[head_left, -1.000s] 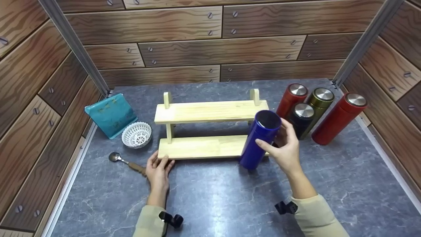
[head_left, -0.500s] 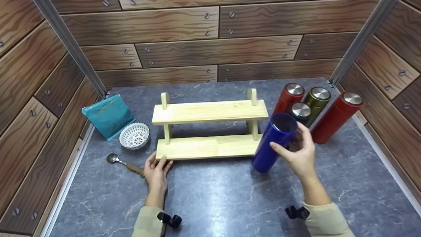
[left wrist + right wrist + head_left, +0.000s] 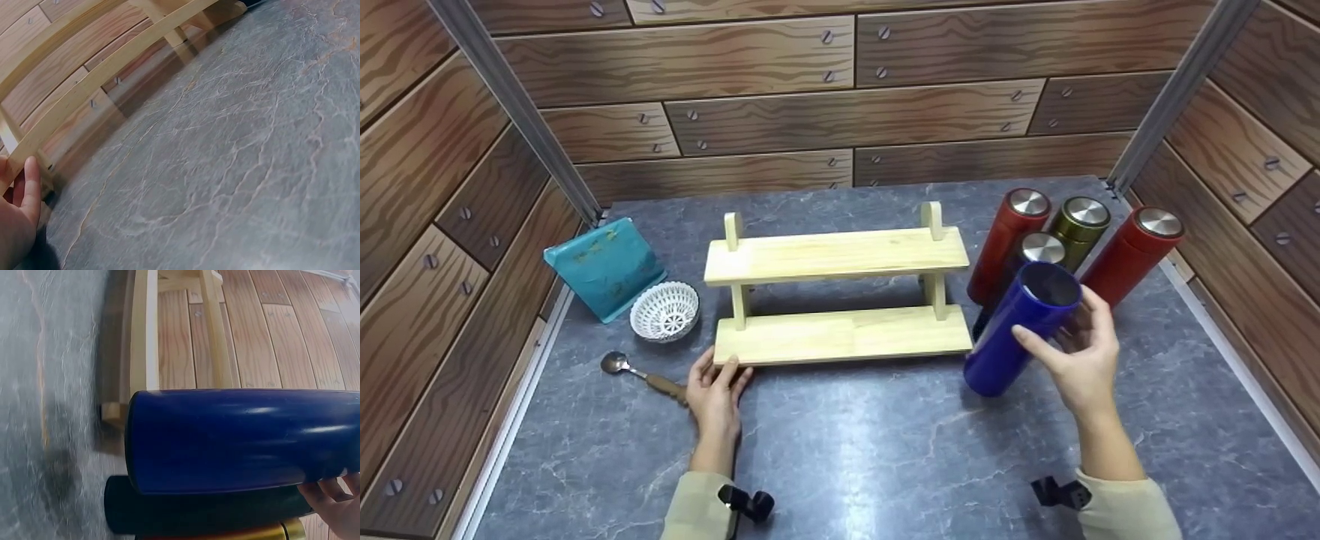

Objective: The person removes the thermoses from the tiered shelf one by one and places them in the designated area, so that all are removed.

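My right hand grips a blue thermos flask near its dark top, thumb on the near side and fingers behind. The flask leans slightly at the right end of a two-tier wooden shelf. In the right wrist view, the blue flask is held above the table, its shadow on the surface. My left hand holds the shelf's lower front left corner; in the left wrist view its thumb and fingers pinch the board's end. A spoon with a wooden handle lies beside that hand.
Behind the blue flask stand a black flask, a red one, a green-gold one and a taller red one. A white woven basket and a teal pouch are at the left. Wood-patterned walls enclose the table.
My right hand has carried the blue flask rightward, off the shelf's right end to in front of the black flask. The left hand stays at the shelf corner. The head view has shifted slightly.
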Demonstrator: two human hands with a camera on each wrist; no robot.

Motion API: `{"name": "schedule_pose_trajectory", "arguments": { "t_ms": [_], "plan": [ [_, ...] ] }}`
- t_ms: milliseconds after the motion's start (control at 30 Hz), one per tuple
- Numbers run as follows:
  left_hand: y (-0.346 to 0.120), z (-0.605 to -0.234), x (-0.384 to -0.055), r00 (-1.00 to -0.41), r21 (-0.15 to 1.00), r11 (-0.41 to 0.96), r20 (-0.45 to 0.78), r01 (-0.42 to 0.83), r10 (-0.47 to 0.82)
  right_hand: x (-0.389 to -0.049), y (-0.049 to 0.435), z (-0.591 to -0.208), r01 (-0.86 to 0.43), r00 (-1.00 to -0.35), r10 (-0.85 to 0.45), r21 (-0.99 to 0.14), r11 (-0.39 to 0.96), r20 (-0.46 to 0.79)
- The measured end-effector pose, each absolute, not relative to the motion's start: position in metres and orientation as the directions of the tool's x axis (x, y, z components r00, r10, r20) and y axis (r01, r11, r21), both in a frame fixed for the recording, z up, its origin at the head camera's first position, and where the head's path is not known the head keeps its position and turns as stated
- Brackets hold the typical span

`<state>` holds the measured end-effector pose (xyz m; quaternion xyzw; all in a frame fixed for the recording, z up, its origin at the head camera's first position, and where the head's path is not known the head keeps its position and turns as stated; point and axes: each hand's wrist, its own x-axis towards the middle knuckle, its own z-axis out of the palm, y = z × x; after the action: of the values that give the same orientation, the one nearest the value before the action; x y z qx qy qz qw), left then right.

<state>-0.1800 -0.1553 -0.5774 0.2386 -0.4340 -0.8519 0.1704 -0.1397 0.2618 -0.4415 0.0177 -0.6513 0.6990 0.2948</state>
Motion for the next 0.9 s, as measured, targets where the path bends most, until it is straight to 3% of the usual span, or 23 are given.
{"name": "schedule_pose_trajectory", "arguments": {
  "t_ms": [700, 900],
  "plan": [
    [-0.156, -0.58, -0.179, -0.833, 0.831, -0.552, -0.252, 0.075, -0.493, -0.136, 0.309, -0.451, -0.495, -0.758, 0.499, -0.869, -0.02, 0.42],
    [-0.157, -0.578, -0.18, -0.833, 0.828, -0.556, -0.256, 0.073, -0.49, -0.141, 0.321, -0.452, -0.458, -0.73, 0.563, -0.889, 0.019, 0.388]
  ]
}}
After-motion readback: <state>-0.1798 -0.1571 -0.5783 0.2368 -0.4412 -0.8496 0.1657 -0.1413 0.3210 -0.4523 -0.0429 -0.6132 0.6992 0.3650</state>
